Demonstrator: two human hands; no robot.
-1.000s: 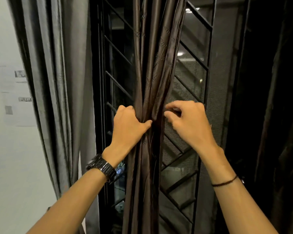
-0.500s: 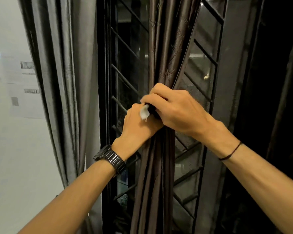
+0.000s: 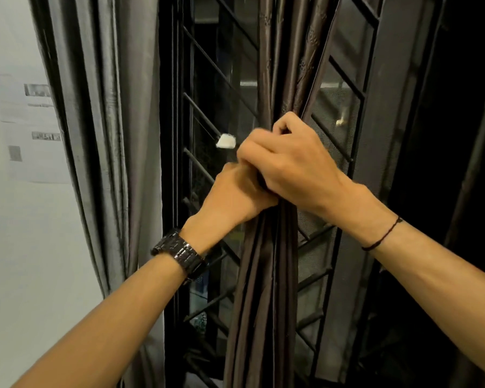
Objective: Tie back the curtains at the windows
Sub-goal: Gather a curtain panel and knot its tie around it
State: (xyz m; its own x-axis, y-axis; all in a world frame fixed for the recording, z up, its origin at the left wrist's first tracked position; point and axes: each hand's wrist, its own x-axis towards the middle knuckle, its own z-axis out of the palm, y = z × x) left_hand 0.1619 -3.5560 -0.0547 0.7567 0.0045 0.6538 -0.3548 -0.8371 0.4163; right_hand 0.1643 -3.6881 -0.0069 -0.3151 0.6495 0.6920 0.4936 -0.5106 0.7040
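A dark brown curtain [image 3: 266,275] hangs gathered into a narrow bunch in front of the window grille. My left hand [image 3: 233,197] grips the bunch from the left at mid height. My right hand [image 3: 286,161] lies over the left one, fingers curled round the curtain bunch. A small white tab [image 3: 226,141], seemingly the end of a tie-back strap, sticks out to the left just beyond my right fingers. The strap itself is hidden under my hands.
A grey curtain [image 3: 109,135] hangs at the left beside a white wall with papers [image 3: 31,121]. Behind the bunch is a black window grille [image 3: 207,107] with slanted bars. Another dark curtain [image 3: 459,163] fills the right side.
My right hand has crossed from the curtain's right side over my left hand. The white tab came into view and now sticks out farther left. The view has moved closer.
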